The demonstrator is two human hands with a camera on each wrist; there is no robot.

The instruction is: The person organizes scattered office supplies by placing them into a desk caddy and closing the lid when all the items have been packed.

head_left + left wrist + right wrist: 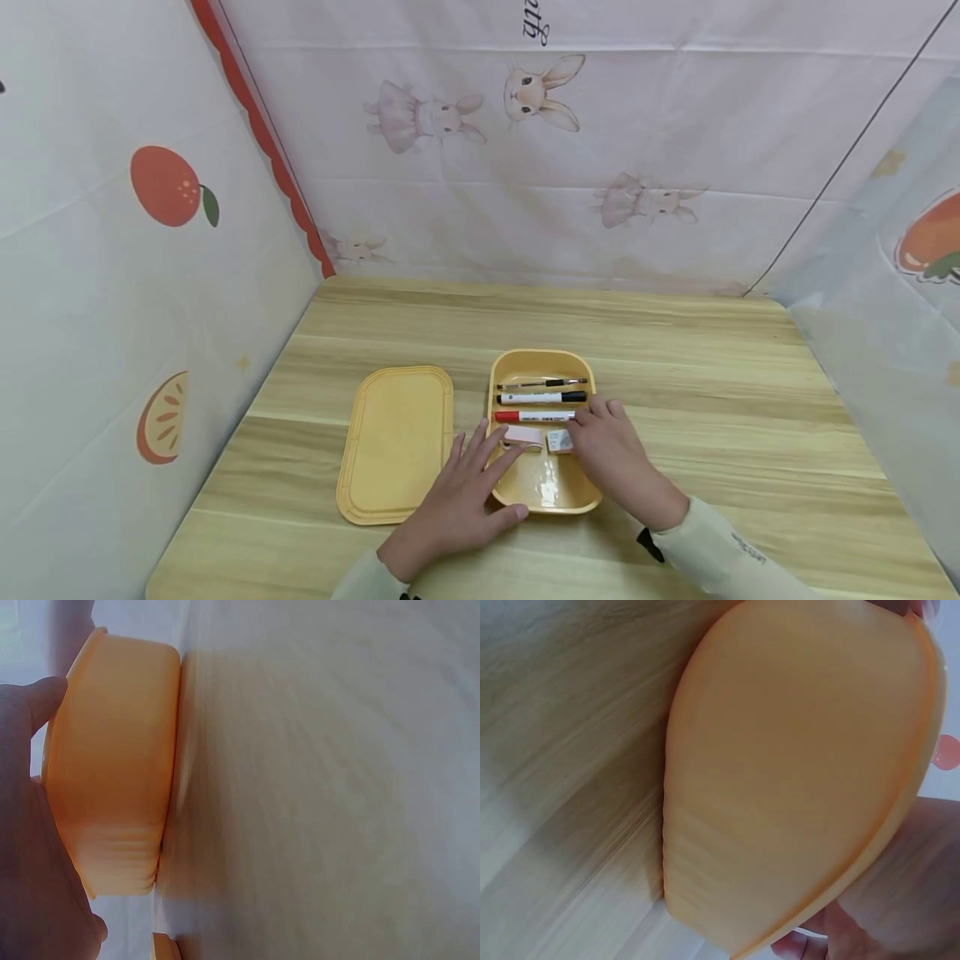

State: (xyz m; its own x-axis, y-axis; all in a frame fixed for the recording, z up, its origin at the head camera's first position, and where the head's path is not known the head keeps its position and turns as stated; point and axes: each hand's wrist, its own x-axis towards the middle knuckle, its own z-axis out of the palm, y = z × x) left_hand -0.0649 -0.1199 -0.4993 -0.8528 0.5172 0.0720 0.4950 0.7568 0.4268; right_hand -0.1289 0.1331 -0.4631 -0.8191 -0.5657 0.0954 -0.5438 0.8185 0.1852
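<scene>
A person's pale sleeves (705, 542) are showing at the near edge, with both hands bare beyond them. The left hand (461, 500) is holding its fingers wide and mostly straight, its thumb lying by the near left corner of a yellow box (521, 487) and two fingertips extending over the left rim. The right hand (615, 450) is bending over the opposite rim, its fingertips pointing inward; whether they are gripping anything cannot be told. The box is standing upright and uncovered on the wood-grain tabletop (712, 375), while a flat yellow lid (397, 450) is lying just beside it, on the left. Inside, a pale pinkish eraser (522, 435) is resting by the left fingertips, and a small white block (559, 442) is sitting to its right, near the right fingers. Farther in, a red-capped marker (536, 417) is lying crosswise, its right end meeting the right hand's outline. Beyond it, a black-capped marker (540, 398) and then a slim pen (542, 384) are lying roughly parallel. Behind the table, a rabbit-printed cloth (450, 208) is hanging.
</scene>
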